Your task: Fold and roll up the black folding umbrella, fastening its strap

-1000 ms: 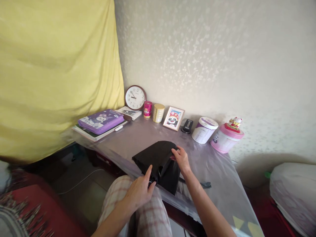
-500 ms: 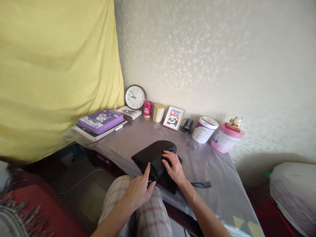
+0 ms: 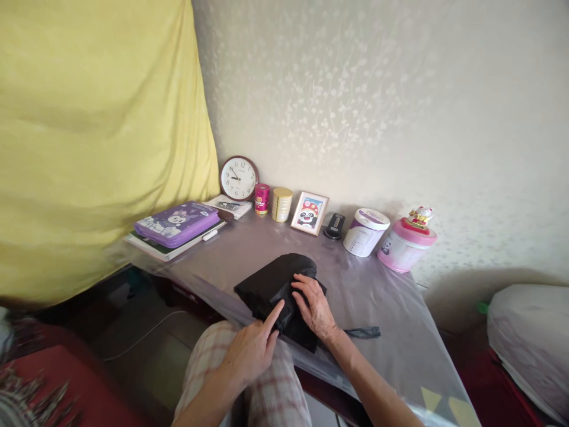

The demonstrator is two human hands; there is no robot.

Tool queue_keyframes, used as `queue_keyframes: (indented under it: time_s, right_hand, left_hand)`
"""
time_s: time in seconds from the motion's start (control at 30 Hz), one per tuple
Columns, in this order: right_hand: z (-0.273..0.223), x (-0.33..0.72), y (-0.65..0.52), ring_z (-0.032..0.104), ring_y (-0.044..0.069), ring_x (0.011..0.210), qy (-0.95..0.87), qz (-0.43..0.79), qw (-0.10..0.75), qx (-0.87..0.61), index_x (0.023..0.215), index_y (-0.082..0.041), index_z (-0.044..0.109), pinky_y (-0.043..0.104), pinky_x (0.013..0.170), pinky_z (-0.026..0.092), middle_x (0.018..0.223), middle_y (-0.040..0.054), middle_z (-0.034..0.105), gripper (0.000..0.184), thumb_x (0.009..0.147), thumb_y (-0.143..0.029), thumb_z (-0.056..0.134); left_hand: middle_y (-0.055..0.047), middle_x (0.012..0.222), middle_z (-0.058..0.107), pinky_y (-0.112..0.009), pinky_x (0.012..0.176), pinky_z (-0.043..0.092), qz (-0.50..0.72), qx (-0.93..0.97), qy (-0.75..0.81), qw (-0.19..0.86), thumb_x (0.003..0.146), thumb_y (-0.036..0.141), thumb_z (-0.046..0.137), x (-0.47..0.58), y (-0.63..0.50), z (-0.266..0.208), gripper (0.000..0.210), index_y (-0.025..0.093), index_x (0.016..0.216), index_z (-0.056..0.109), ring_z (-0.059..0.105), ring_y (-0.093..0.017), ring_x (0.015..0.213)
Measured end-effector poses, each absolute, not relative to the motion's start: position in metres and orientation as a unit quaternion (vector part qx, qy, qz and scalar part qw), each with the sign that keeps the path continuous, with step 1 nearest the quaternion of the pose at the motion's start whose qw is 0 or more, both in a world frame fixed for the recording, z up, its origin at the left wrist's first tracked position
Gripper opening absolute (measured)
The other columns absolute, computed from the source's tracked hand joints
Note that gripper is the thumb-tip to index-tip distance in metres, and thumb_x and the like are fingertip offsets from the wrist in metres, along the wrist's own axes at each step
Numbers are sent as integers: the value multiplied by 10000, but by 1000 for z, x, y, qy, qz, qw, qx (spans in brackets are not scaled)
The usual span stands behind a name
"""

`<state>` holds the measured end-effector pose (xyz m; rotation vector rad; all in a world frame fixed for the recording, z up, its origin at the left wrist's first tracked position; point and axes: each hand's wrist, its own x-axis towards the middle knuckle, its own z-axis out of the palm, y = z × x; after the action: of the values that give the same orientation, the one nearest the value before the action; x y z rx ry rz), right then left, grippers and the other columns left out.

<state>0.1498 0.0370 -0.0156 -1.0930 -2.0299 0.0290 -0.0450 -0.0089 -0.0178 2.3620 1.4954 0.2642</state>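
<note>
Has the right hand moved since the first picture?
Yes. Judged against the standing picture frame, the right hand has shifted leftward and nearer the person, and now lies over the black fabric.

The plastic-covered table (image 3: 377, 296) carries a black cloth (image 3: 262, 287) on its near edge. From this cloth as clock centre, there lie a book (image 3: 160, 252) at ten, papers (image 3: 243, 209) at eleven, a pink can (image 3: 262, 199) and a yellow can (image 3: 281, 205) at twelve, a frame (image 3: 310, 213) and a black stand (image 3: 334, 226) at one, a white tub (image 3: 365, 234) and a pink tub (image 3: 405, 248) at two, a dark strip (image 3: 362, 332) at four.
</note>
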Motion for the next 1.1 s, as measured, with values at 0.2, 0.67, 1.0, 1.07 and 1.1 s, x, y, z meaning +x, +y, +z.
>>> queue_keyframes:
  time_s: [0.2, 0.67, 1.0, 1.07, 1.1]
  right_hand:
    - [-23, 154, 25, 477, 213, 1180, -825, 19, 367, -429, 1162, -228, 560, 453, 993, 396, 1232, 89, 558, 300, 901, -200, 414]
    - [-12, 181, 71, 507, 206, 1125, -784, -43, 390, -481, 1132, -190, 573, 413, 969, 392, 1198, 107, 572, 296, 897, -199, 392]
    - [-22, 213, 93, 589, 211, 930, -665, -3, 449, -597, 1004, -165, 612, 407, 865, 467, 980, 105, 636, 291, 821, -170, 386]
    - [-22, 214, 87, 596, 186, 924, -702, 37, 433, -564, 1010, -192, 614, 369, 870, 470, 988, 77, 641, 297, 824, -163, 384]
    - [-24, 213, 84, 594, 180, 950, -726, 57, 416, -545, 1010, -204, 619, 361, 889, 464, 1023, 67, 640, 300, 814, -157, 397]
  left_hand:
    - [-64, 935, 663, -270, 710, 409, 108, 818, 527, 203, 921, 307, 276, -47, -9, -18, 552, 281, 1439, 85, 629, -196, 835]
    - [-73, 935, 667, -269, 700, 392, 103, 807, 530, 237, 916, 316, 267, -48, -10, -12, 580, 234, 1445, 44, 620, -204, 826]
    - [-88, 953, 672, -266, 716, 399, 118, 789, 542, 262, 917, 329, 272, -49, -9, -16, 590, 190, 1446, 50, 621, -197, 830]
    - [-90, 929, 677, -263, 710, 400, 116, 785, 547, 268, 917, 333, 275, -49, -9, -16, 593, 179, 1446, 56, 622, -195, 820]
    - [-91, 919, 678, -260, 705, 402, 117, 782, 550, 271, 916, 334, 280, -49, -8, -16, 596, 174, 1446, 60, 622, -193, 814]
